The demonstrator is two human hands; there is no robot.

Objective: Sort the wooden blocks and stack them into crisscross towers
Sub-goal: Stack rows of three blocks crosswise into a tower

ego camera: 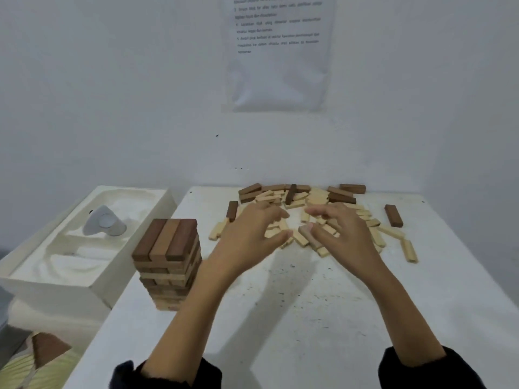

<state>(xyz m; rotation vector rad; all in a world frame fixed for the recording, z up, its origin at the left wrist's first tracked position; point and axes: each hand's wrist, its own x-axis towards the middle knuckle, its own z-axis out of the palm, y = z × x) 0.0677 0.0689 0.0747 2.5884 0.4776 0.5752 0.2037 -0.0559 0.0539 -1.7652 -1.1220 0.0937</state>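
The left hand [252, 231] is held palm down over the left part of the loose blocks [317, 196], which are heaped at the middle of the far half of the table [280, 304]. Its fingers are spread and loosely curved, and nothing is seen gripped in it. The right hand [345, 234] is held just beside it over the right part of the heap, with its fingers bent. Its thumb and forefinger are close to a light block [304, 234] lying between the two hands. Whether that block is pinched or only touched cannot be told, as both hands are smeared by motion.

The blocks under the palms are hidden. Both forearms are cut off at the bottom edge, where dark sleeves [126, 374] are seen. The text on the paper [278, 51] fixed to the wall is too blurred to be read.

A white tray [56, 293] is set left of the table, and a pale grey object [104, 221] of unclear kind is laid in it. The tower [168, 262] is stood near the table's left edge. It is built in crossed layers of brown and light blocks and topped by three brown ones side by side. Brown blocks are gathered along the far edge, behind the light ones. One brown block [393, 215] is set apart toward the right edge.
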